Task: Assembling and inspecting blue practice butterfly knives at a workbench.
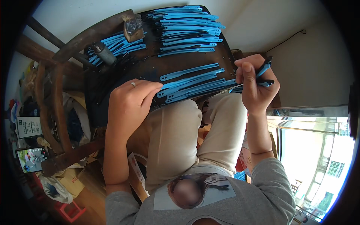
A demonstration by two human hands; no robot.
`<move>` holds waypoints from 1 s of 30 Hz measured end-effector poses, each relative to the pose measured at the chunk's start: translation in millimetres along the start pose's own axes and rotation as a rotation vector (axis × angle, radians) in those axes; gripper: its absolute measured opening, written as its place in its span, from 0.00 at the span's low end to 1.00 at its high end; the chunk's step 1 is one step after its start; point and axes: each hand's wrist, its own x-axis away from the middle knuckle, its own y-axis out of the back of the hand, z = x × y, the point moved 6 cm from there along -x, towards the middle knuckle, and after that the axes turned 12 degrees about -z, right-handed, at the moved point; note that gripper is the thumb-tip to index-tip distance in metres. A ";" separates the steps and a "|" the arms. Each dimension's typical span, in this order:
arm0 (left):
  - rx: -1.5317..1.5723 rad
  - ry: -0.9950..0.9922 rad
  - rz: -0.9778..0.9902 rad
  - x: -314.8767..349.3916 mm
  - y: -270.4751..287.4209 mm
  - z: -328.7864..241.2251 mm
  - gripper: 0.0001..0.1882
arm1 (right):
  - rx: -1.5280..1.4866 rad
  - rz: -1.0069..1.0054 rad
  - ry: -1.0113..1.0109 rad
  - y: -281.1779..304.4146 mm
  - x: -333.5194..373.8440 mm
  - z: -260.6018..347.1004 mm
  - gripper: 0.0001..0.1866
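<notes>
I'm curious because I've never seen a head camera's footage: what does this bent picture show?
There is no machine: a person works with two bare hands. The only picture comes from a wide camera on their head, looking down, so straight edges curve. On the dark board lie groups of blue strips, with a block and a grey cylinder beyond. The right hand holds blue-and-black pieces. The left hand is at one strip's end; whether it grips is unclear.

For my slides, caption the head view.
Right hand holding blue pieces, left hand beside blue strips on a dark surface.
</notes>
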 end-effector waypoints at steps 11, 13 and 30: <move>0.473 0.503 -0.312 22.5 27.3 1.0 0.07 | -0.187 -0.297 -0.401 18.9 11.1 -1.4 0.18; 0.638 0.526 -0.297 25.8 23.0 -7.6 0.09 | -0.235 -0.306 -0.496 18.9 20.1 -1.0 0.23; 0.162 0.244 -0.207 31.7 49.3 -10.7 0.10 | -0.617 -0.125 -0.639 -24.6 68.8 8.8 0.22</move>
